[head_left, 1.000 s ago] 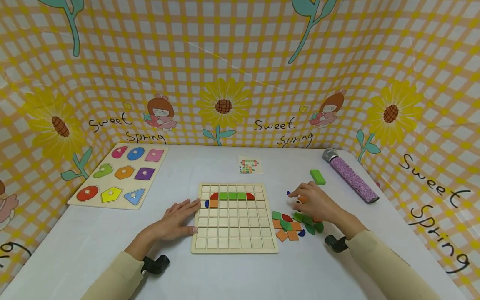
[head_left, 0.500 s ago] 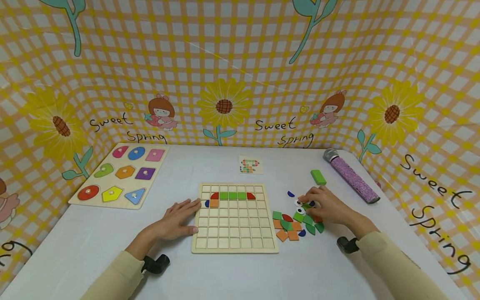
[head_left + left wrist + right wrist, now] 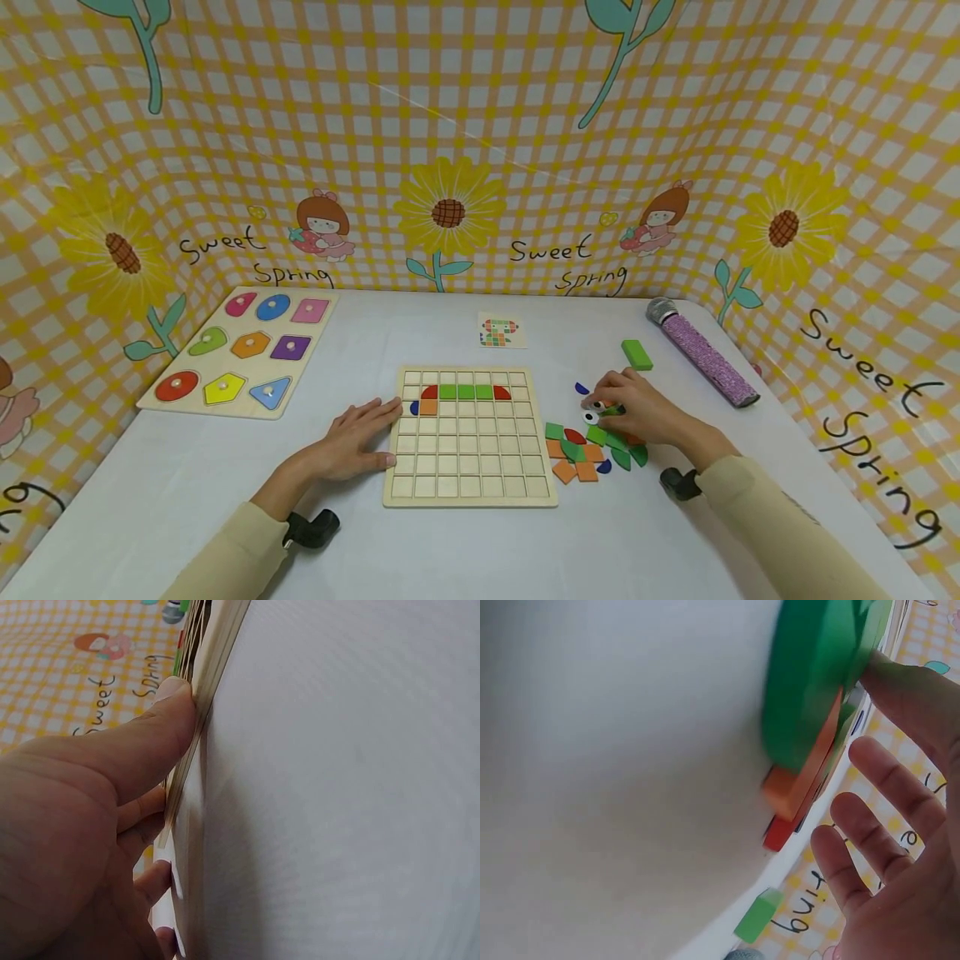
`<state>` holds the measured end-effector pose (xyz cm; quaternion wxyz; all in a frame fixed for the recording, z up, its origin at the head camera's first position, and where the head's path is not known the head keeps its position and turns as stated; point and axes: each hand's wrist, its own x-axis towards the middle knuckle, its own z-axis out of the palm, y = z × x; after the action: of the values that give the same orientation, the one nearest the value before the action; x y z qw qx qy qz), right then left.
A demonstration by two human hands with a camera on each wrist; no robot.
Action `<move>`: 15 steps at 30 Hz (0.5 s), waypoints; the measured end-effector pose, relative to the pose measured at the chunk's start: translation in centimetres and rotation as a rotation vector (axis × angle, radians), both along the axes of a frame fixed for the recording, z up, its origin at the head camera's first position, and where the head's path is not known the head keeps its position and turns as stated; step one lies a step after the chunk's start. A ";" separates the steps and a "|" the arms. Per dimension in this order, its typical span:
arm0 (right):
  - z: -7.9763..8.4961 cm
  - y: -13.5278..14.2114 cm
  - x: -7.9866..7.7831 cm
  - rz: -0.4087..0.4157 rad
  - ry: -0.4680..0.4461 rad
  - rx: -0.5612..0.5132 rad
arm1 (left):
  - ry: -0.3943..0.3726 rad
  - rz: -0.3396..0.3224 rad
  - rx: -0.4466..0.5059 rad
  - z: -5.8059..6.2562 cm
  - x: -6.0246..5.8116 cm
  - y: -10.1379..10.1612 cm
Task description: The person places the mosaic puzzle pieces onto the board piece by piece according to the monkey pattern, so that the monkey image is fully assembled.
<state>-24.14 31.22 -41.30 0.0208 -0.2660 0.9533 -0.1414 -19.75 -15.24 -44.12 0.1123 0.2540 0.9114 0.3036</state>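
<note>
A square wooden grid board lies on the table with several red, green, orange and blue tiles in its upper rows. My left hand rests against the board's left edge, its thumb along the rim in the left wrist view. Over the pile to the right of the board is my right hand, its fingers spread from the thumb at white round eye tiles. Green leaf-shaped tiles and orange square tiles lie below it. Some tiles are hidden under the hand.
A small picture card lies behind the board. A green block and a purple glitter microphone are at the right. The knobbed shape puzzle occupies the far left. A blue half-round tile sits apart from the pile.
My right hand went back to the right over the pile, uncovering the eye tiles, then came slightly left; an eye tile shifted left with it. The left hand stays put.
</note>
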 end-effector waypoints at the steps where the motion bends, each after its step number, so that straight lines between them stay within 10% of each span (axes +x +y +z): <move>1: 0.0 -0.1 0.0 0.002 -0.007 -0.004 | 0.000 -0.002 0.002 0.0 0.0 0.0; 15: 0.2 -0.6 -0.3 -0.014 -0.071 -0.008 | -0.010 0.004 0.008 -0.2 0.0 0.0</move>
<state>-24.41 30.58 -41.07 0.0528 -0.2539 0.9533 -0.1546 -19.78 -15.20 -44.35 0.1155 0.2511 0.9101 0.3087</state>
